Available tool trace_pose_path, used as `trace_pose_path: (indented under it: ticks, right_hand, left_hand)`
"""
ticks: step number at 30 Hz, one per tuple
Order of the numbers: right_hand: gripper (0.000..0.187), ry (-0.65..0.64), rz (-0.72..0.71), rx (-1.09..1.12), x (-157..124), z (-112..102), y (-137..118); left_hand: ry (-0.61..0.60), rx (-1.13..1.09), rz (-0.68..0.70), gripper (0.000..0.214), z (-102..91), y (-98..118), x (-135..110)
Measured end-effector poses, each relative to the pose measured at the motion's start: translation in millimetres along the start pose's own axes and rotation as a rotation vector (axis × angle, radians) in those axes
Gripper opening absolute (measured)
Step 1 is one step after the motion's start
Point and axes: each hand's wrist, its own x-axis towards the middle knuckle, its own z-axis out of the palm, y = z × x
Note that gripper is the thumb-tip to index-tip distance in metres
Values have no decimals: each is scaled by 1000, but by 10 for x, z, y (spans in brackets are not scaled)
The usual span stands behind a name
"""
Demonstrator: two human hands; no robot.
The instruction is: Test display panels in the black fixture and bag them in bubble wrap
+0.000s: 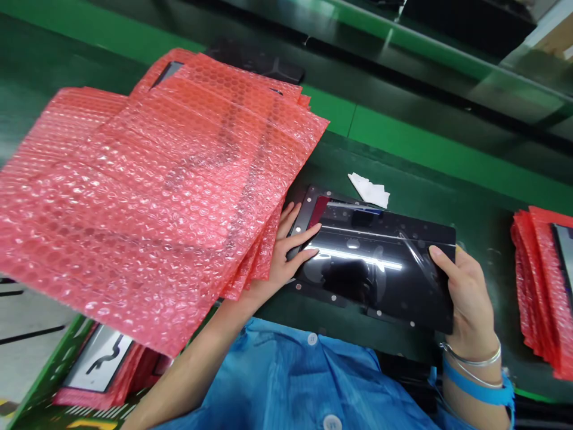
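One blue shirt (286,382) nearest, with a blue wristband (481,388) on the right arm. Lower left, below the surface (478,239): green crate (42,382) holding a red-wrapped panel with a black squiggle (101,361). Right hand (468,289) grasps the right end of a black glossy panel (380,275), thumb on top, other fingers mostly hidden. Left hand (293,248) is spread, not clenched, thumb and a fingertip over the panel's left end. Panel lies in front of the person, over a dark plate with silver dots (308,209) that shows along its edges. Big red bubble-wrap pile (170,179) left, smaller red bubble-wrap stack (537,286) far right. Crumpled white paper (369,190) just beyond the panel; glassy shelf (447,51) farthest.
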Motion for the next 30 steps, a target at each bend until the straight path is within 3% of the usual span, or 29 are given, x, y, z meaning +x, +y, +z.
trace_pose_path:
  ticks: [5,9,13,16,18,22,24,28,30]
  right_hand:
    - [31,4,-13,-26,-61,39,-10]
    - [34,-61,-71,-149,14,-80,-19]
    - [53,-228,-109,-774,244,-305,-93]
    - [62,-347,-80,-1181,373,-356,-198]
    - [59,-323,-140,-1286,424,-340,-260]
    - [42,-101,-189,-1225,560,-343,-273]
    - [36,-50,-148,-1159,664,-371,-228]
    - [43,-127,-132,-1150,844,-361,-141]
    - [48,-149,-148,-1220,886,-316,-127]
  left_hand:
    - [20,5,19,41,20,-28,2]
    - [24,-4,11,41,31,-19,6]
    - [38,-11,-5,41,44,2,14]
    - [46,14,-10,41,28,-11,12]
    - [45,58,3,39,3,-1,9]
    - [81,243,66,37,49,236,56]
    - [12,288,174,39,190,481,101]
    - [-372,240,490,49,612,978,151]
    - [-459,252,550,52,773,1112,157]
